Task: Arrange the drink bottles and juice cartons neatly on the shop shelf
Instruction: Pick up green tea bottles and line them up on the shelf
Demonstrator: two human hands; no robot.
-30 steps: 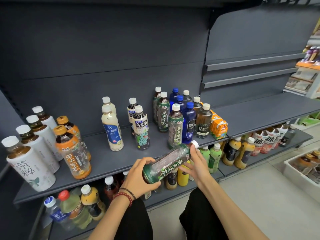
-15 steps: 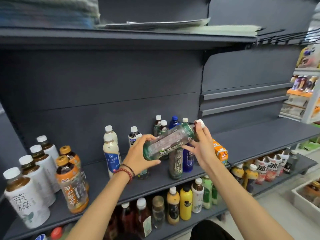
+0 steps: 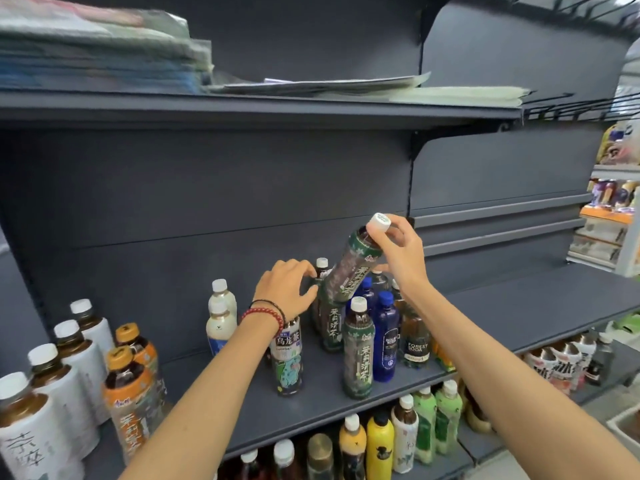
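Observation:
A green-labelled tea bottle (image 3: pixel 349 271) with a white cap hangs tilted above the middle shelf (image 3: pixel 519 306), cap up and to the right. My right hand (image 3: pixel 398 251) pinches its neck just under the cap. My left hand (image 3: pixel 284 289) curls its fingers and thumb at the bottle's lower end. Below it two matching green tea bottles (image 3: pixel 358 355) stand in a row, with blue bottles (image 3: pixel 386 337) and a dark soda bottle (image 3: pixel 417 344) beside them. An orange juice carton (image 3: pixel 441 358) is mostly hidden behind my right forearm.
Further left on the shelf stand an oolong tea bottle (image 3: pixel 287 355), two milky white bottles (image 3: pixel 218 323), orange-labelled bottles (image 3: pixel 130 393) and white-labelled tea bottles (image 3: pixel 69 368). The lower shelf holds several bottles (image 3: pixel 381 445). Stacked papers (image 3: pixel 311 84) lie on the top shelf.
The bottle has risen from lying sideways near the shelf's front edge to tilted nearly upright over the green tea row. My right hand lifted the cap end; the view tipped upward.

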